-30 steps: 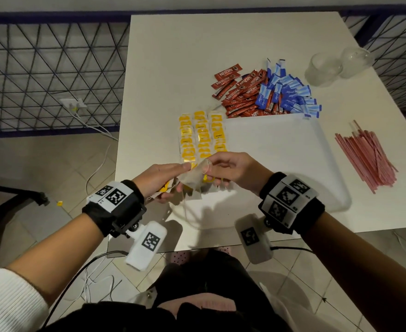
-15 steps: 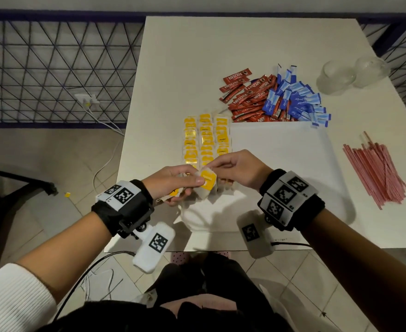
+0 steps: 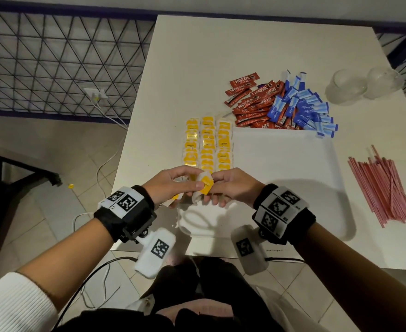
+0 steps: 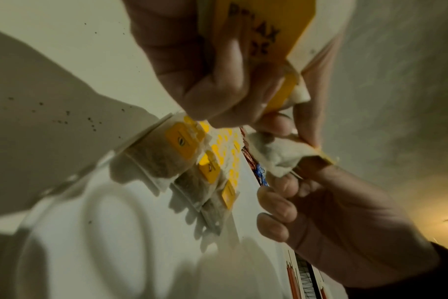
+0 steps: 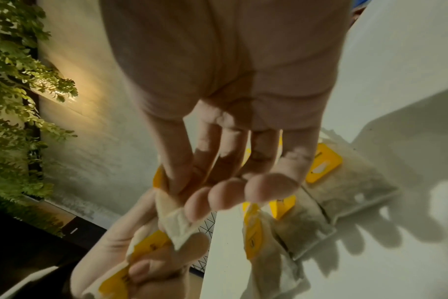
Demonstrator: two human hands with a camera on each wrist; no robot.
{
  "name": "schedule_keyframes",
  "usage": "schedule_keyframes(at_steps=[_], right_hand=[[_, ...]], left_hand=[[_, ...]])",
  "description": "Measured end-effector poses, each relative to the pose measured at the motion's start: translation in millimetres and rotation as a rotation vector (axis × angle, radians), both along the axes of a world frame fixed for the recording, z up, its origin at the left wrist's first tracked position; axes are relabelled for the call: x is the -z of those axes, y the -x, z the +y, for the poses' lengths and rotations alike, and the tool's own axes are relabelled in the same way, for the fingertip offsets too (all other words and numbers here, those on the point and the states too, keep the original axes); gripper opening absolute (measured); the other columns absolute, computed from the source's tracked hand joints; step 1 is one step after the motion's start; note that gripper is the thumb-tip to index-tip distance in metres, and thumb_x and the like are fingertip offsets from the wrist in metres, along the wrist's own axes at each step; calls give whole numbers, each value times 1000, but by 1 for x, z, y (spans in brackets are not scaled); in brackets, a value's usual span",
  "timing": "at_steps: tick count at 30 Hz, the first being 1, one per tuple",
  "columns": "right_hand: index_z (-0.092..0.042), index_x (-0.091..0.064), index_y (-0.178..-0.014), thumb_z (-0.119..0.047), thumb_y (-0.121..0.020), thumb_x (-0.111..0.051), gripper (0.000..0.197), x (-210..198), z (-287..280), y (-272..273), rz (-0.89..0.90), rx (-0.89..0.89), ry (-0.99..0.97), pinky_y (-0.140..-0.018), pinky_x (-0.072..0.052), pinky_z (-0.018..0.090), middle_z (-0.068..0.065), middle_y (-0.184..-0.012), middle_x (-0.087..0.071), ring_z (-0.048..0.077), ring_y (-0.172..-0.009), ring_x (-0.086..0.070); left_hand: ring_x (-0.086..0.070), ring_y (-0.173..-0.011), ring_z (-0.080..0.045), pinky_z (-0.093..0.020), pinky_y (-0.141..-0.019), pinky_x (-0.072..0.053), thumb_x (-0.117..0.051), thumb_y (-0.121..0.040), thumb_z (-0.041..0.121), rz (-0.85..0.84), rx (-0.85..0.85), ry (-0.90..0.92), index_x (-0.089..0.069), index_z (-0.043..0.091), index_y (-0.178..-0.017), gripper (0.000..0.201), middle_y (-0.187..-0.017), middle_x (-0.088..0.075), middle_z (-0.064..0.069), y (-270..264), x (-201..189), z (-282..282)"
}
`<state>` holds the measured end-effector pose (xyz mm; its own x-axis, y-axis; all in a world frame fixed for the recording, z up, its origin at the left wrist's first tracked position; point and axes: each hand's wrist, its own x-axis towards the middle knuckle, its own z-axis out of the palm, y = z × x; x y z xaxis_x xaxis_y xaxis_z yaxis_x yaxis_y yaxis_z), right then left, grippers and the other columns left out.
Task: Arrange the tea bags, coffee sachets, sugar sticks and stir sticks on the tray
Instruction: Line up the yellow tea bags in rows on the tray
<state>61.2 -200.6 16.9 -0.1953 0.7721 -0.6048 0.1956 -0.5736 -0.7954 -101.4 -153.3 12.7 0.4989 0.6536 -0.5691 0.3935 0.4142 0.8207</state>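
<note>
A dark triangular-mesh metal railing [image 3: 53, 63] is running along the far left, with a white power adapter and cable [image 3: 96, 94] sitting on the tiled floor beside it. On the white square table [image 3: 197, 56], three neat columns of yellow-tagged paper tea bags [image 3: 206, 144] are lying along the left part of the white rectangular plastic tray [image 3: 293, 168].

Just in front of those columns, the left hand [image 3: 171, 185] is gripping a small bundle of tea bags (a yellow tag reading something like "RELAX" is showing in the left wrist view), its fingers curled round them while the thumb is pressing on one more yellow-tagged tea bag [image 3: 205, 185] held between the two hands. The right hand [image 3: 233, 188] is pinching that same bag from the other side between thumb and forefinger, the other fingers hanging loosely curved below it; the bag is hovering above the tray's near left corner.

Farther right, beyond the tray's far edge, a loose heap of red Nescafe coffee sachets [image 3: 252, 101] is lying against a heap of blue-and-white sugar sticks [image 3: 305, 109]. Two clear plastic cups [image 3: 362, 85] are standing near the table's far right corner. A sheaf of thin red stir sticks [image 3: 379, 188] is lying on the table just right of the tray.
</note>
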Motion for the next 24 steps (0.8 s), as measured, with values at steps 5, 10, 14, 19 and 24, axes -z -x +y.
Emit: schedule_keyframes(at_steps=[5,10,14,19,24], right_hand=[[-7,-59,-84,-11,-91,-54,9,-2,5,-2,-1,-52,91,-49,-40,17,7,-69,-59,3,-46,-50],[-11,-61,-78,-8,-89,-56,13,-1,2,-4,-54,-61,66,-53,-39,19,2,-65,-57,6,-52,-47],[6,-64,-102,-8,-88,-56,21,3,-5,-4,-64,-50,45,-53,-38,18,3,-68,-60,4,-51,-46],[-4,-62,-82,-4,-85,-60,3,7,-11,-3,-95,0,-32,-52,-38,21,-8,-51,-57,5,-48,-46],[-10,-56,-77,2,-77,-68,18,10,-20,-6,-99,99,-88,-50,-39,19,-3,-50,-53,4,-42,-45]], left_hand=[[-44,-34,2,-7,-34,-33,-60,-84,-3,-40,61,-10,-57,11,-77,16,-43,-52,15,-6,-7,-3],[-48,-39,3,-7,-38,-36,-61,-82,-4,-42,89,-34,-62,13,-85,17,-46,-56,17,-6,-7,-1],[-52,-50,1,-9,-54,-43,-64,-81,3,-66,113,-74,-68,16,-85,15,-61,-62,15,-4,-1,-1],[-45,-40,-1,-12,-37,-34,-62,-84,9,-46,97,-1,-66,16,-82,8,-48,-53,12,-4,1,-2],[-35,-32,-7,-15,-33,-29,-61,-80,19,-135,94,67,-65,25,-52,28,-47,-47,6,-2,5,-2]])
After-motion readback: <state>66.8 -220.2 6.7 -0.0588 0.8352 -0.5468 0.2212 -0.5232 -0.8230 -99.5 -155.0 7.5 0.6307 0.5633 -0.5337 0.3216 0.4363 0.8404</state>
